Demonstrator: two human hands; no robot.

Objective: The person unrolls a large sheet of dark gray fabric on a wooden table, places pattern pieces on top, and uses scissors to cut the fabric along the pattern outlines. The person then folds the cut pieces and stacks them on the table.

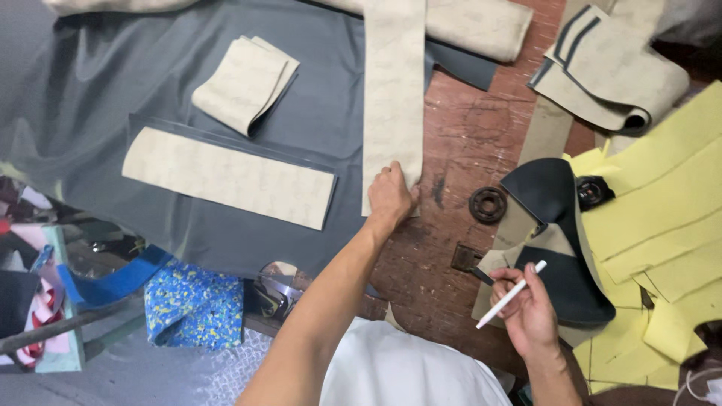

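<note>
Left hand (391, 194): pressed flat, fingers together, pinning long beige strip (393, 98) onto grey cloth (90, 105); right hand (530, 312): fingers clamped on white marking pencil (511, 294), poised ready

Left hand (389, 194) presses beige strip (392, 98); right hand (531, 310) holds white marker (511, 294).

Cutting or sewing workshop, small-scale. Worn reddish wooden desk (451, 143), scuffed and stained. Large sheet of grey cloth (90, 113) spread over its left part, beige pattern strips (226, 177) laid flat on it, one folded piece (244, 83) nearby. Stack of yellow paper templates (662, 218) at right, with dark cut pieces (553, 195) beside them. Round metal weights (487, 204) sit on the wood. White marking pencil (511, 294) in use. Fabric scraps (194, 304) piled below the desk edge.
</note>
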